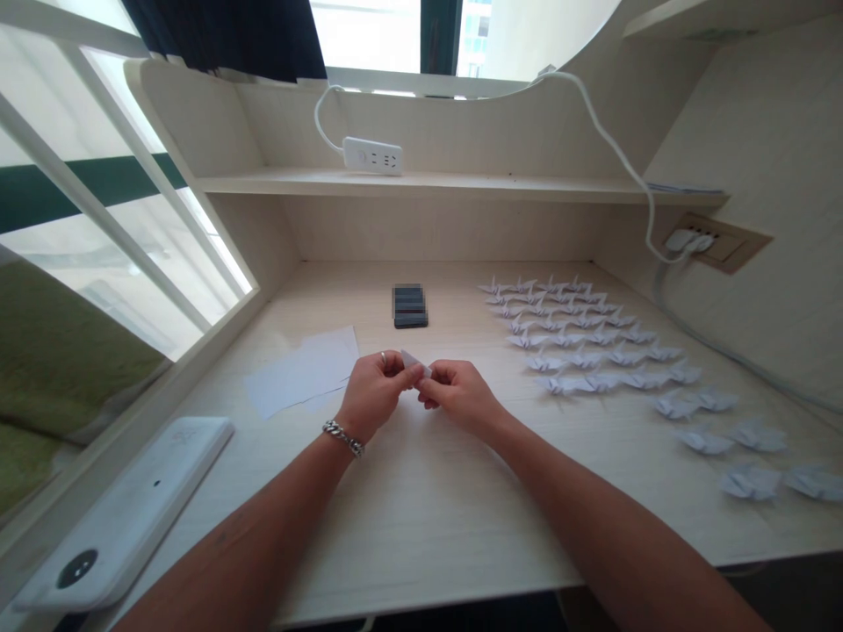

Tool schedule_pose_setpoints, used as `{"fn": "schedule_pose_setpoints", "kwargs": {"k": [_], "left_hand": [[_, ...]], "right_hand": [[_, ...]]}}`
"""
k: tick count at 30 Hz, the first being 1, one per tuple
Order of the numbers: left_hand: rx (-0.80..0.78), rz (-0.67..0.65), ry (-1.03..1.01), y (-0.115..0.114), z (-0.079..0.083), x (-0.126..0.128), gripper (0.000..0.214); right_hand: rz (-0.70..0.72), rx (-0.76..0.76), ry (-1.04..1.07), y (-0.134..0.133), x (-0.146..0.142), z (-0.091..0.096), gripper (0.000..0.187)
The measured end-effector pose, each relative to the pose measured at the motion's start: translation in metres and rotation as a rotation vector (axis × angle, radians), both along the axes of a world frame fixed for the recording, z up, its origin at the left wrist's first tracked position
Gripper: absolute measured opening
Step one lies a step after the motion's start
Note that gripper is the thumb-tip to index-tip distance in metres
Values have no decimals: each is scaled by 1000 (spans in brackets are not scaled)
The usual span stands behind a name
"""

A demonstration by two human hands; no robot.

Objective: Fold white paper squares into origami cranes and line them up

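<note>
A small folded piece of white paper [412, 361] is pinched between both hands over the middle of the desk, its pointed tip sticking up. My left hand [377, 391], with a ring and a chain bracelet at the wrist, grips it from the left. From the right, my right hand [461, 392] has thumb and fingers closed on the same piece. Fingers cover its lower part. Loose white paper sheets [306, 369] lie just left of my left hand. Several folded paper cranes [586, 358] stand in rows to the right.
Beyond my hands lies a dark phone-like object [410, 306], partly blurred. A long white device [132, 509] rests at the left edge. On the shelf [461, 183] sits a power strip [372, 156]. A white cable [612, 145] runs to the wall socket [717, 242].
</note>
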State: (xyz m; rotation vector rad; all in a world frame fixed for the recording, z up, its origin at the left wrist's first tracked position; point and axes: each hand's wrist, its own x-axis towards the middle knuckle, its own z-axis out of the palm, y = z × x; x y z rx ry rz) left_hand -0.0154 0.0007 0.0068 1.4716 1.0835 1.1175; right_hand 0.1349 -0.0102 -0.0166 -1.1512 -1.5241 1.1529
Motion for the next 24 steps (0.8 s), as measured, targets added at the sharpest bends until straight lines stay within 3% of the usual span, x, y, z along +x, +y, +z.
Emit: {"fn": "schedule_pose_setpoints", "kwargs": {"k": [10,20,24], "left_hand": [[-34,13,-168,0,-1,2,21],[-91,27,-241,7,-7,-3,23],[-103,34,-180,6,-7,-3,24]], "right_hand": [[57,-60,125,-1,2,6,23],[68,-71,100,-1,2,7,24],[63,-16,42,0,3,6,30]]}}
